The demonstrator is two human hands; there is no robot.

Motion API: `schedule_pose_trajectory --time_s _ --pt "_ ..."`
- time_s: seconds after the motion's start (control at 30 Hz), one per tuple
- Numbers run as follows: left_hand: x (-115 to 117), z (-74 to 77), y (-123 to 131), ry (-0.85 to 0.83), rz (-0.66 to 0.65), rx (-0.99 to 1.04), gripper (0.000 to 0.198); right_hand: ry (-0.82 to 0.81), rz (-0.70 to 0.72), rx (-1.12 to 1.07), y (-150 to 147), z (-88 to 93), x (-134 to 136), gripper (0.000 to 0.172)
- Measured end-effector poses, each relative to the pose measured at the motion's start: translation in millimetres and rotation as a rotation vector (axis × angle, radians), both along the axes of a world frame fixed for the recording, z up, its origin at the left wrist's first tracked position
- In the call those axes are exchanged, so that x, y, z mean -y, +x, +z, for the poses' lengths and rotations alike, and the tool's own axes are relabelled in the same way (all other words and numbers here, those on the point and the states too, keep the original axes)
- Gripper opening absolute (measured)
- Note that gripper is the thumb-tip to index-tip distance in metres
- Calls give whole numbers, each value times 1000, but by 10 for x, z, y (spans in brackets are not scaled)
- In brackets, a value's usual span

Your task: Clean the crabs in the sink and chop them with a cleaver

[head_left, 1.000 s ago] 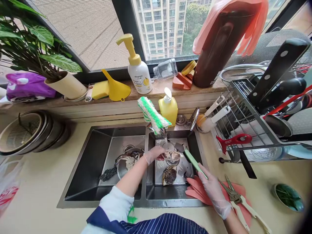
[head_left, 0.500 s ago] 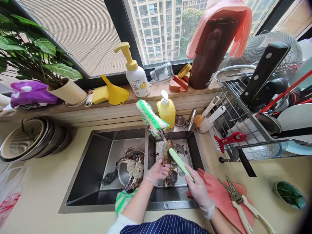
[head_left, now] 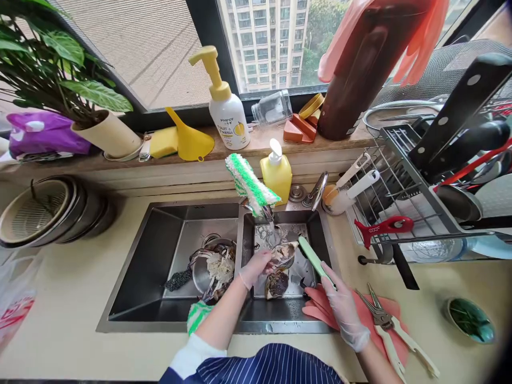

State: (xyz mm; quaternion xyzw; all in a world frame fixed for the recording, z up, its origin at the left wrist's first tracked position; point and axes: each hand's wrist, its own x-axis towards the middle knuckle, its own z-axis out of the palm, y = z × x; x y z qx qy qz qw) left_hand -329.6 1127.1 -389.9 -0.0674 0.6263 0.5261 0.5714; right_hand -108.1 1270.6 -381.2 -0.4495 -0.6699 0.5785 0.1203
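Observation:
My left hand (head_left: pixel 256 268), in a clear glove, pinches a brown and whitish shell-like piece (head_left: pixel 285 253) over the right sink basin, just below the faucet. Its exact kind is unclear. Fingers wrapped round the handle, my gloved right hand (head_left: pixel 338 296) holds a light green brush (head_left: pixel 314 257); the tip is beside the piece's right end and its bristles are hidden. Below lies a dark brown shell-like lump (head_left: pixel 277 284) on the basin floor. Water runs from the faucet, which has a green and white striped cloth (head_left: pixel 251 184) draped over it.
In the left basin (head_left: pixel 140 282) a metal bowl holds dark pieces and pale flesh, beside a black scrubber (head_left: pixel 178 280). Pink gloves (head_left: pixel 320 309) and kitchen scissors (head_left: pixel 384 320) lie right of the sink. A dish rack (head_left: pixel 404 202) stands behind them; nested bowls (head_left: pixel 76 218) are at left.
The held piece has turned, now showing a paler side and lying more level. The brush has moved right, off the middle of the piece. The camera view has shifted slightly.

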Motion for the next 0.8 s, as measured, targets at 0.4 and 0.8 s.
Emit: schedule_pose_trajectory --time_s 0.4,0.8 --pt "-156 131 -489 -89 -133 -835 30 2 -87 56 158 53 51 65" --pt "15 59 -424 -96 -132 -1120 30 -1 -21 91 220 76 92 68"
